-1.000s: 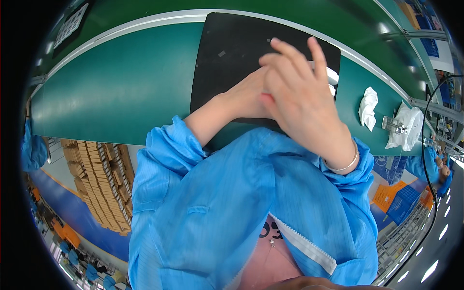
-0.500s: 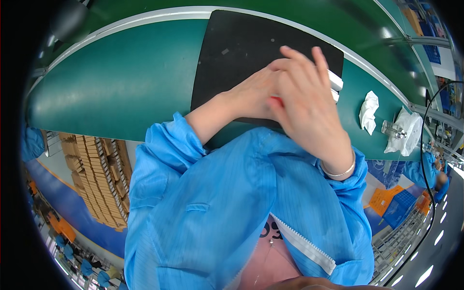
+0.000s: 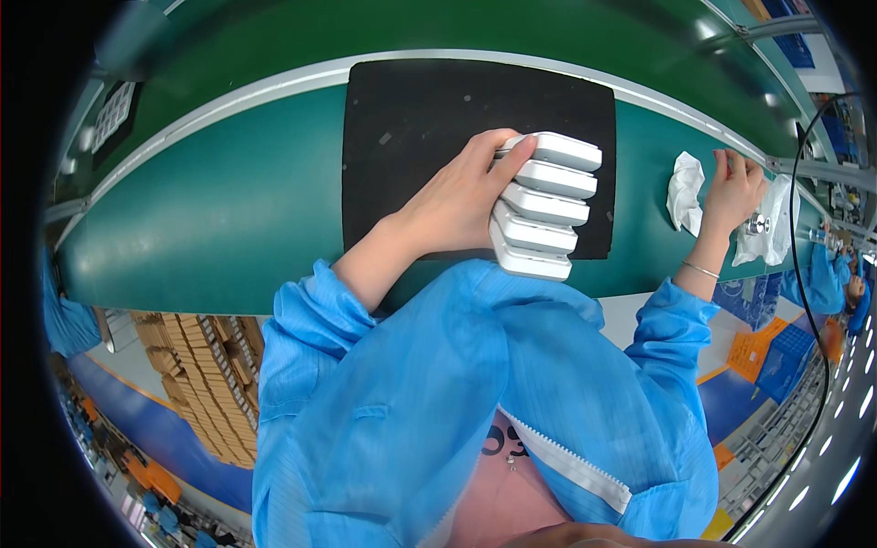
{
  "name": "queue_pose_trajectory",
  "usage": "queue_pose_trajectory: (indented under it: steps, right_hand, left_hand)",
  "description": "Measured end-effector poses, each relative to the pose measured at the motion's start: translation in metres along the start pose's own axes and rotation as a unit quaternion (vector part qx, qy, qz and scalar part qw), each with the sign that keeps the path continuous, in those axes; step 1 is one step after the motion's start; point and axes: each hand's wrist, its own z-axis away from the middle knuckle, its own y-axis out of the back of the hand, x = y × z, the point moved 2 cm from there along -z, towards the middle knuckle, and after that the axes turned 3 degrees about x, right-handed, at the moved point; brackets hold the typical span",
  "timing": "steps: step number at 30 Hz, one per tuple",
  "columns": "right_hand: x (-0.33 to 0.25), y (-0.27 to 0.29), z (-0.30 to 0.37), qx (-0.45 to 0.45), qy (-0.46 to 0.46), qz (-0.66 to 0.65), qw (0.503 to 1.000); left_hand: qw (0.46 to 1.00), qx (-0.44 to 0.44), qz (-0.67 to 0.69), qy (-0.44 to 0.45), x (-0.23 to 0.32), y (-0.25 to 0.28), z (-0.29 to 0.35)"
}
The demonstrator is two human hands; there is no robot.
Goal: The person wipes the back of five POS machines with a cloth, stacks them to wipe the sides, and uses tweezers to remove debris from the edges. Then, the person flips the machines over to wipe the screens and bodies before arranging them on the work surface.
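Note:
My left hand (image 3: 466,192) is closed around the left side of a leaning row of several white, rounded plastic cases (image 3: 548,205). Its thumb presses near the far end of the row, over the black mat (image 3: 411,100). Off to the right, my right hand (image 3: 734,194) is raised with its fingers bent and drawn together. Whatever they may pinch is too small to make out. Just below that hand are a clear container with a metal top (image 3: 756,225) and a white plastic bag (image 3: 776,215). A crumpled white tissue (image 3: 685,192) lies to its left.
The green table (image 3: 210,192) runs from side to side, with a pale raised rail (image 3: 265,91) along its far edge. A black cable (image 3: 797,228) hangs at the right. Stacked brown cartons (image 3: 206,374) stand on the floor at the left.
My right hand has left my left hand and swung right, past the tissue. The row of white cases, mostly covered before, now shows in my left hand. The view has shifted slightly.

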Motion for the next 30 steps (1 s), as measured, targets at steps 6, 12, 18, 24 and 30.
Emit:
queue_pose_trajectory:
  steps: [6,12,18,24,30]
  right_hand:
    - [-0.052,0.026,0.043,-0.333,0.062,-0.351,0.873]
    - [-0.151,0.053,0.092,-0.402,0.195,-0.563,0.695]
    - [-0.173,0.051,0.118,-0.247,0.229,-0.572,0.748]
    - [-0.186,0.051,0.115,-0.202,0.232,-0.575,0.758]
    - [-0.208,0.068,0.082,-0.282,0.229,-0.53,0.766]
  left_hand:
    - [0.999,0.011,0.006,-0.049,-0.003,-0.001,0.003]
    - [0.997,0.006,0.031,-0.067,0.0,0.003,0.001]
    - [0.997,0.004,0.02,-0.079,0.002,0.01,0.009]
    - [0.998,-0.05,0.036,0.02,-0.003,0.019,0.026]
    - [0.982,-0.081,-0.102,0.137,-0.005,0.059,0.033]
